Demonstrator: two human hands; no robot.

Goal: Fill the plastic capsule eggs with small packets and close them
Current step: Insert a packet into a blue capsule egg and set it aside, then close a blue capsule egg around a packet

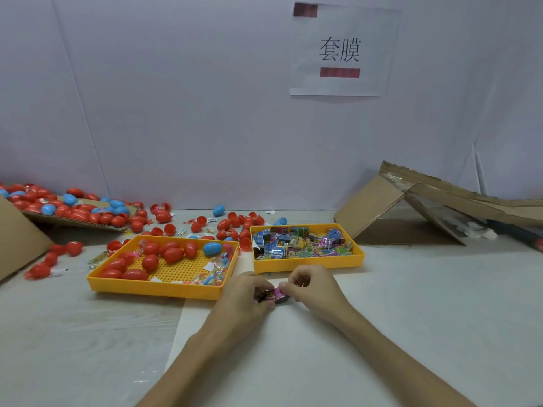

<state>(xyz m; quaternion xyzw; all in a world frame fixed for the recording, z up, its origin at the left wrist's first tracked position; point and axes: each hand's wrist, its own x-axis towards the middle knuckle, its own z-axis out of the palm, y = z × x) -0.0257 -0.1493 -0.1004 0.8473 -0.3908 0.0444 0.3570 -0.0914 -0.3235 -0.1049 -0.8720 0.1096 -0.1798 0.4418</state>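
My left hand (246,295) and my right hand (311,289) meet just in front of the two yellow trays, and together they pinch a small pink packet (276,294) low over the table. A dark piece under the packet is mostly hidden by my fingers. The left yellow tray (152,286) holds several red capsule eggs (173,254), one blue egg (212,248) and small clear packets (217,270). The right yellow tray (308,265) is full of colourful packets (302,240).
Many red and blue eggs and egg halves (235,223) lie loose behind the trays and on a cardboard sheet (73,220) at the far left. A collapsed cardboard box (426,207) lies at the right. A paper sign (342,51) hangs on the back wall.
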